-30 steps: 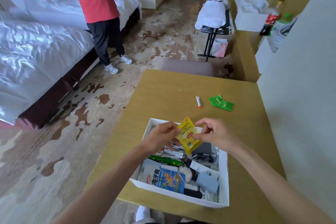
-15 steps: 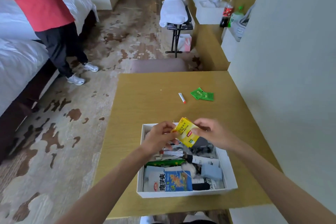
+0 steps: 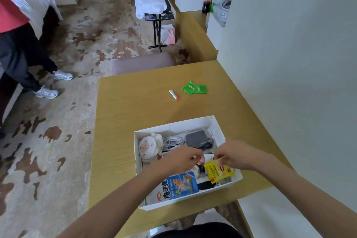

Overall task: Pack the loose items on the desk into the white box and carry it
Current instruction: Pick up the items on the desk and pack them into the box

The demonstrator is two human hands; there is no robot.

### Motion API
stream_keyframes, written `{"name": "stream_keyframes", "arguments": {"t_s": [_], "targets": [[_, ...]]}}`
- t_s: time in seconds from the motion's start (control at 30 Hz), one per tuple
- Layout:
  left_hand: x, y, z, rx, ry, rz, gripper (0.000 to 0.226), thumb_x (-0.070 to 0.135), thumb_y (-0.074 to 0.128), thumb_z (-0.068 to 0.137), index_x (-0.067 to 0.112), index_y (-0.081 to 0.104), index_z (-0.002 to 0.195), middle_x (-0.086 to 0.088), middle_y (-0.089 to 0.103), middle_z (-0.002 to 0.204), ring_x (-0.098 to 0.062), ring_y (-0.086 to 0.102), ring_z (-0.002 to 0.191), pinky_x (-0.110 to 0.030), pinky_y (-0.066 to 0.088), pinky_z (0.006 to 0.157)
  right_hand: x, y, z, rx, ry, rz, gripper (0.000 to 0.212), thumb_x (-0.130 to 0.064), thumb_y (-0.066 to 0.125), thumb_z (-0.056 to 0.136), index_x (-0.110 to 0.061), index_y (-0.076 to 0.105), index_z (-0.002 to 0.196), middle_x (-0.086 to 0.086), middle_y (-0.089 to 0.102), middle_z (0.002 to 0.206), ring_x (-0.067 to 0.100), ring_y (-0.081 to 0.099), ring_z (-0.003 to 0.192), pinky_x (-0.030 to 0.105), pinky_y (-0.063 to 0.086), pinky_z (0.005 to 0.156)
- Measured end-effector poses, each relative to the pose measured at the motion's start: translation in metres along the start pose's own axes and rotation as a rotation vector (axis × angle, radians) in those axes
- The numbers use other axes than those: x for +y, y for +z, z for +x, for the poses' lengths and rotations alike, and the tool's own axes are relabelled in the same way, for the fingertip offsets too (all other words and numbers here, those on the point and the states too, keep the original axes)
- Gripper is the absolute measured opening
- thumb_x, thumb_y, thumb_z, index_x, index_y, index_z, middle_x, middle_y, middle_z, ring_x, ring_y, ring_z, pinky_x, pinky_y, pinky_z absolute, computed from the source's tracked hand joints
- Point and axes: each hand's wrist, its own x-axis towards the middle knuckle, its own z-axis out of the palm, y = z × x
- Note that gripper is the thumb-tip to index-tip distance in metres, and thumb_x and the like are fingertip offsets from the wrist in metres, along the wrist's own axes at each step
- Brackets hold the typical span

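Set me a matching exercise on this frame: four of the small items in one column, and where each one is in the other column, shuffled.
Things
1. yellow tea packet
2. green sachets
3. white tube
4. grey adapter

Places
A. inside the white box, at its far end
B. on the desk beyond the box, closer to the wall
C. pinched by the right hand over the box's near end
D. on the desk, just left of the green sachets

Pairs: 1-C, 2-B, 3-D, 4-A
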Motion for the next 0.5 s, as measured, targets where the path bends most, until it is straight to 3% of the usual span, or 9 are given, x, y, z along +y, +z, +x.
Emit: {"name": "stream_keyframes", "arguments": {"t_s": [0.1,0.2,0.4,0.5], "targets": [[0.002,0.008,0.011,-0.007,0.046,0.289,0.030,0.035,0.055,0.090,0.026,0.054,0.119,0.003,0.061,0.118,-0.017,0.058,0.104,-0.032,0.046,0.079,0.008,0.001,-0.007,0.014,0.001,0.006,0.002,-0.033,0.060,0.091,-0.032,0.062,0.090,-0.012,0.065,0.092,0.008,0.059,0.085,0.032,0.051,0.076],[0.006,0.016,0.021,-0.069,0.056,0.429,0.047,0.045,0.062,0.083,0.025,0.050,0.123,0.001,0.062,0.114,-0.021,0.059,0.101,-0.034,0.046,0.072,0.014,0.000,-0.010,0.027,-0.011,0.008,0.004,-0.033,0.061,0.090,-0.032,0.063,0.088,-0.015,0.063,0.087,0.008,0.059,0.084,0.033,0.052,0.076],[0.006,0.027,0.036,0.013,0.137,0.510,0.045,0.057,0.054,0.079,0.016,0.056,0.098,-0.003,0.062,0.091,-0.026,0.061,0.077,-0.030,0.037,0.054,0.016,0.000,-0.009,0.016,-0.026,0.024,0.010,-0.036,0.059,0.090,-0.028,0.065,0.091,-0.011,0.066,0.089,0.007,0.059,0.083,0.032,0.051,0.074],[0.007,0.025,0.038,-0.008,0.107,0.477,0.040,0.057,0.055,0.076,0.019,0.052,0.085,-0.002,0.064,0.083,-0.024,0.060,0.072,-0.030,0.043,0.055,0.016,-0.001,-0.008,0.002,-0.027,0.039,0.011,-0.035,0.059,0.091,-0.027,0.066,0.092,-0.010,0.067,0.089,0.008,0.060,0.082,0.033,0.052,0.073]]}}
